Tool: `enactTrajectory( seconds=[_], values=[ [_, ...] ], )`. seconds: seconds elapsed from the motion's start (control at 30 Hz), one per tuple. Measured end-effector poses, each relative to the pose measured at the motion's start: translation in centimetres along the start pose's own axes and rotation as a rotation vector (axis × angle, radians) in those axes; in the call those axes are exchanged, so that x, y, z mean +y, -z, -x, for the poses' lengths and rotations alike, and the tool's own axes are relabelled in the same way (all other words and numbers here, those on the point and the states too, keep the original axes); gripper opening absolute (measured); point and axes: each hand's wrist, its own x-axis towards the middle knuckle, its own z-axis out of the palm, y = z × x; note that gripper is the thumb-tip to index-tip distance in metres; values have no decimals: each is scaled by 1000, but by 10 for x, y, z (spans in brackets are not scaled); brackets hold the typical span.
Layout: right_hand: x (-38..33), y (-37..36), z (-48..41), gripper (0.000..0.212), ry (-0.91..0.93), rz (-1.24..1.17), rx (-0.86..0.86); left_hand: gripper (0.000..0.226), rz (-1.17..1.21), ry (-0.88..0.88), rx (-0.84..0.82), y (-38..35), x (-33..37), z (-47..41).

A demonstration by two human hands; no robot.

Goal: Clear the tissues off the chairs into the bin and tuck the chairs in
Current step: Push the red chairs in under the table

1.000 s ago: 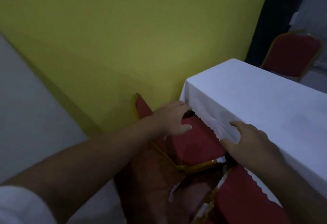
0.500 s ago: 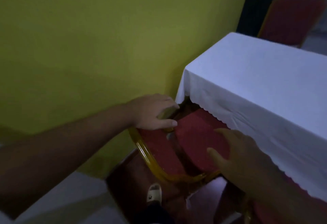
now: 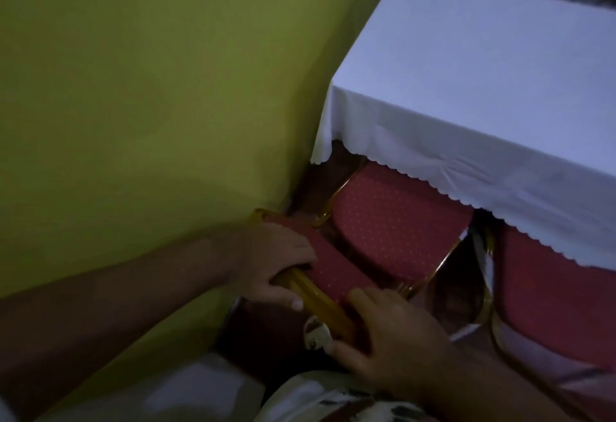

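1. a dim room: a yellow-green wall (image 3: 150,105) fills the left, and a worktop under a white tablecloth (image 3: 483,81) stands with its near-left corner close to that wall.
2. a red chair (image 3: 393,225) with a gold frame sits at the worktop's near edge by that corner. its dotted seat is partly under the scalloped cloth hem, its backrest toward the person.
3. the left hand (image 3: 276,261) is closed over the top of the backrest, fingers on the red pad and thumb on the gold rail. the right hand (image 3: 390,338) wraps the same rail at its nearer end, so both hands are gripping the chair.
4. a second red chair (image 3: 550,295) stands just beside it to the right, its seat also partly under the cloth.
5. no tissue shows on the visible part of the first seat. some pale scraps show between the two chairs, but i cannot tell what they are. no bin is in view.
6. the step in hand looks like tucking this chair in. the next move likely calls for a straight, even push from both hands, keeping the frame off the wall and the neighbouring chair.
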Motion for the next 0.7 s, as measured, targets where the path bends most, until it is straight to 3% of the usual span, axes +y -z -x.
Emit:
enactTrajectory(
  seconds=[0.2, 0.27, 0.43, 0.57, 0.7],
  values=[
    [2, -11, -6, 38, 139, 107, 55, 47, -111, -130, 135, -10, -19, 7],
    [6, -12, -2, 36, 201, 157, 131, 43, -117, -120, 196, -16, -18, 8],
    [27, -7, 13, 32, 306, 255, 113, 41, -77, -33, 222, -37, 5, 2],
    [57, -1, 42, 25, 309, 278, 98, 42, -56, 2, 268, -46, 41, -18],
    [92, -3, 79, 24, 232, 256, 192, 42, -27, 40, 320, -55, 83, -45]
  ],
)
